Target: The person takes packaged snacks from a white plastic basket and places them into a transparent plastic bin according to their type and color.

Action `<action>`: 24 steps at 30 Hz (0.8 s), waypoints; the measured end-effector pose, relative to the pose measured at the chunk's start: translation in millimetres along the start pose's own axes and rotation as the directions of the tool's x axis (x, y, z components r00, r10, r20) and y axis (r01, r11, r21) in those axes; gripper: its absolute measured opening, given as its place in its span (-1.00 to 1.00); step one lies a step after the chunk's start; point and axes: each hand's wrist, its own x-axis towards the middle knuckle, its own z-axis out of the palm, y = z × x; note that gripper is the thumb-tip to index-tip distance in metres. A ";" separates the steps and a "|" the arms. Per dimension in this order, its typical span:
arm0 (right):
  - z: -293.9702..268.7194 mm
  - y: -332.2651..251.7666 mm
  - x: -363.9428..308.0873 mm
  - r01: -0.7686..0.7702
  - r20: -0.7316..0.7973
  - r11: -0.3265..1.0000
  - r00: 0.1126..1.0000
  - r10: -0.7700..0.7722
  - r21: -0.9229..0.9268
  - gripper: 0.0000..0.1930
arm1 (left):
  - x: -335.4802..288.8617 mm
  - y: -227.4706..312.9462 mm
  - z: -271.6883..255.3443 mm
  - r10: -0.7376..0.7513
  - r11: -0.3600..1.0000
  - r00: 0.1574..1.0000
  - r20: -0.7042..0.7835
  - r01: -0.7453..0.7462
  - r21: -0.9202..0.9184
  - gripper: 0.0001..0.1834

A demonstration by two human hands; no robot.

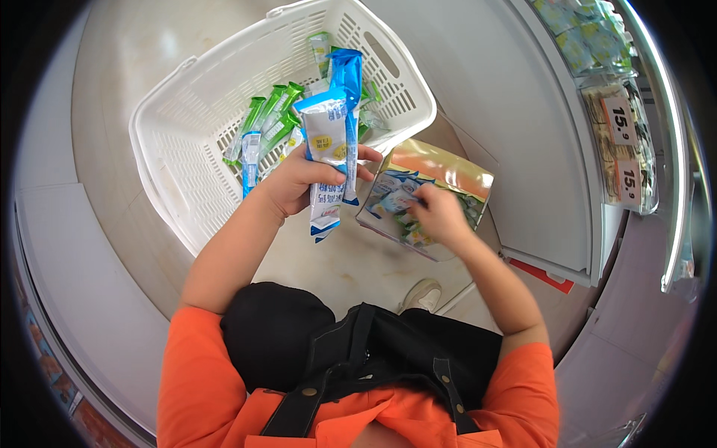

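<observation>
My left hand (pixel 300 178) is closed round a small bundle of blue-and-white stick sachets (pixel 327 134), held upright over the near side of the basket. Right of it, my right hand (pixel 442 215) is down at the mouth of a gold-topped display carton (pixel 437 160) on the floor. Its fingers are blurred and partly hidden, at the sachets (pixel 396 193) inside; I cannot tell whether they grip one. Blue-and-white and green sachets lie in the carton. Inside the white plastic basket (pixel 168 183) are several green-ended sachets (pixel 278 112) and a blue-and-white one (pixel 250 157).
A white cabinet panel (pixel 553 172) stands close on the right, with a shelf edge (pixel 678 187) and hanging packs with price tags (pixel 620 119) above. Another white cabinet base (pixel 75 254) runs along the left. My shoe (pixel 422 296) is just below the carton.
</observation>
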 end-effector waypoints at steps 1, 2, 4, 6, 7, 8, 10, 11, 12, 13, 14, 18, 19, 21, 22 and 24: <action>18.5 7.4 0.4 0.020 -0.058 0.999 0.998 -0.018 0.034 -0.85 | 1.4 0.5 -0.1 0.002 1.000 1.000 0.008 -0.002 -0.010 -0.34; 33.8 13.0 1.2 0.040 -0.086 0.998 0.996 -0.036 0.046 -0.85 | 2.9 0.1 -0.7 0.000 1.000 1.000 0.013 0.000 -0.020 -0.34; 61.2 22.0 5.4 0.117 -0.225 0.993 0.968 -0.110 0.017 -0.86 | 4.3 -1.0 -1.9 -0.002 0.999 1.000 -0.001 0.002 -0.043 -0.36; 73.8 22.2 8.6 0.137 -0.266 0.991 0.955 -0.132 0.000 -0.83 | 4.4 -0.5 -3.8 -0.012 0.999 1.000 -0.012 0.011 -0.050 -0.36; 77.1 22.2 8.9 0.144 -0.289 0.990 0.947 -0.140 -0.009 -0.82 | 4.3 -1.2 -3.3 -0.011 0.998 0.999 -0.034 0.009 -0.057 -0.38; 76.3 20.5 9.8 0.159 -0.297 0.986 0.940 -0.166 -0.049 -0.80 | 4.1 -0.7 -3.8 -0.009 0.998 0.999 -0.042 0.007 -0.059 -0.42; 70.6 15.9 9.6 0.182 -0.312 0.974 0.926 -0.215 -0.131 -0.78 | 4.3 -1.0 -4.9 -0.007 0.998 0.999 -0.054 0.004 -0.063 -0.48; 61.0 9.9 9.0 0.202 -0.325 0.956 0.908 -0.264 -0.213 -0.77 | 4.4 0.2 -4.4 -0.026 0.998 0.998 -0.052 0.023 -0.067 -0.51; 48.1 1.1 8.1 0.224 -0.331 0.930 0.888 -0.319 -0.293 -0.76 | 3.0 1.2 -4.5 -0.042 0.997 0.998 -0.056 0.038 -0.070 -0.54; 35.5 -5.9 7.9 0.242 -0.332 0.896 0.867 -0.372 -0.371 -0.74 | 2.0 2.1 -4.8 -0.058 0.996 0.997 -0.059 0.053 -0.073 -0.57; 20.8 -7.7 10.0 0.295 -0.377 0.862 0.806 -0.456 -0.412 -0.71 | 2.0 2.3 -3.5 -0.065 0.996 0.997 -0.050 0.061 -0.069 -0.59; -24.3 -52.6 10.6 0.358 -0.471 0.906 0.854 -0.221 0.225 -0.65 | 2.5 -0.9 -3.2 -0.131 0.990 0.991 -0.011 0.130 -0.057 -0.54; -29.8 -67.0 11.0 0.376 -0.462 0.826 0.872 -0.162 0.419 -0.63 | 0.3 -2.2 -5.1 -0.146 0.989 0.989 -0.004 0.146 -0.032 -0.52; -43.5 -99.0 10.6 0.535 -0.538 0.842 0.733 -0.417 0.076 -0.60 | -2.8 0.3 -2.8 -0.201 0.979 0.979 0.015 0.201 -0.007 -0.46; -45.0 -107.5 13.2 0.576 -0.523 0.818 0.692 -0.498 -0.017 -0.60 | -2.4 0.6 -1.2 -0.197 0.979 0.980 0.019 0.196 0.053 -0.46; -46.0 -121.6 18.9 0.641 -0.470 0.760 0.640 -0.608 -0.110 -0.62 | -2.9 1.5 2.8 -0.192 0.967 0.981 0.023 0.185 0.175 -0.46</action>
